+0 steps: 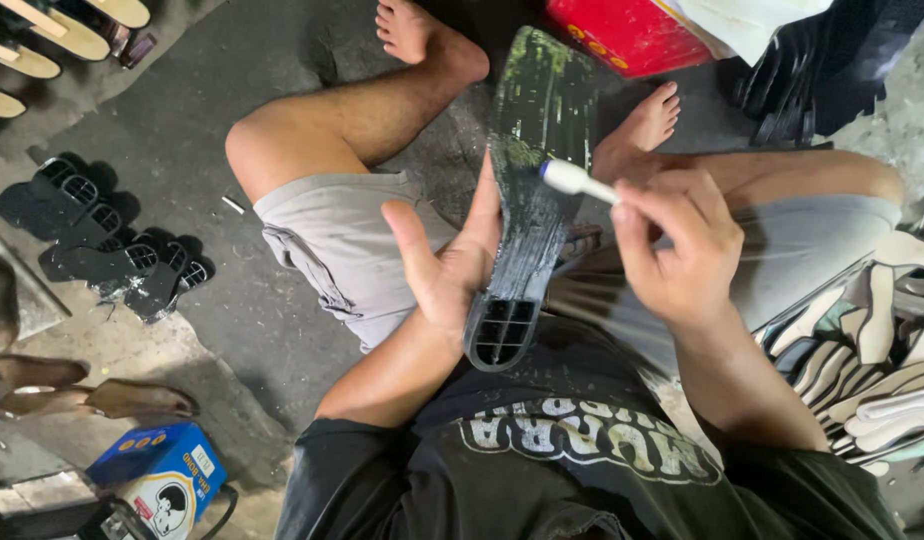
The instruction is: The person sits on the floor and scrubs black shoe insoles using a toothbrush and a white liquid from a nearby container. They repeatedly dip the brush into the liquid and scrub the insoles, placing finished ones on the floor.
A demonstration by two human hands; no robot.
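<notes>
Between the 2 hands, over the person's lap, a long black shoe sole (535, 190) stands tilted, its ribbed heel grid at the bottom near the belly and its toe pointing away toward the feet. Left hand (450, 262) lies flat against the sole's left edge, palm open toward the camera, thumb spread wide and fingers stretched up along the side, propping it rather than closing around it. Right hand (682, 245) is curled shut on a small brush with a white handle (574, 178), whose tip touches the sole's glossy, wet-looking face about halfway up.

Beneath the sole sit grey shorts (352, 245) and a black shirt with pale lettering; both bare legs are folded, with 1 foot (422, 35) at the top of the view and the other foot (647, 125) just right of the sole's upper half. Behind the toe end, a red box (622, 35) rests on the dark concrete floor (182, 120).

Well off to the left, a cluster of black soles (102, 240) lies heel-grid up on the floor, and pale tan soles (42, 40) line the top left corner. Brown soles (82, 395) lie nearer the lower left, beside a blue and white carton (162, 470). At the right edge a heap of white and cream cut pieces (882, 360) is stacked close to the right forearm.
</notes>
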